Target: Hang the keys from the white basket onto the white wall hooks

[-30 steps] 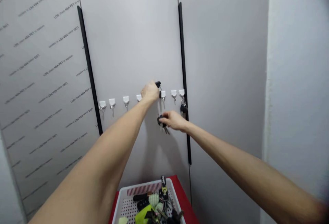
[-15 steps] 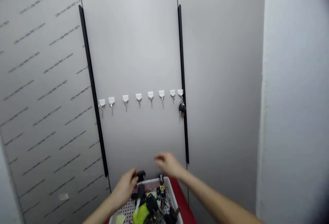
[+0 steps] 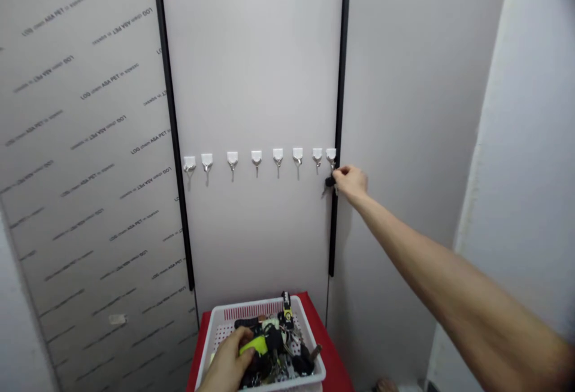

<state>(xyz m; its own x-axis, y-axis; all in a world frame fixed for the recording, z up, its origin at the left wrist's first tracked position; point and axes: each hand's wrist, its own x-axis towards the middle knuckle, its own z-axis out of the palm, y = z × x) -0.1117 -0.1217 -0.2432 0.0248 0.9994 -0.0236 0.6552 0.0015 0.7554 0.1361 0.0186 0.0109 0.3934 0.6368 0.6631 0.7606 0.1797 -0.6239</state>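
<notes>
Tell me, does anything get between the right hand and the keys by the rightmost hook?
Nothing visible does: the right hand is touching the black-headed keys just below the rightmost white hook.

Bare right arm (image 3: 417, 266) extended forward, right hand (image 3: 351, 181) raised, fingers (image 3: 345, 169) pinched, left hand (image 3: 230, 356) lower, palm downward, fingers (image 3: 242, 333) curled.

Even, muted light; faint shadows beneath the hooks (image 3: 256, 156); upper right corner darkened
</notes>
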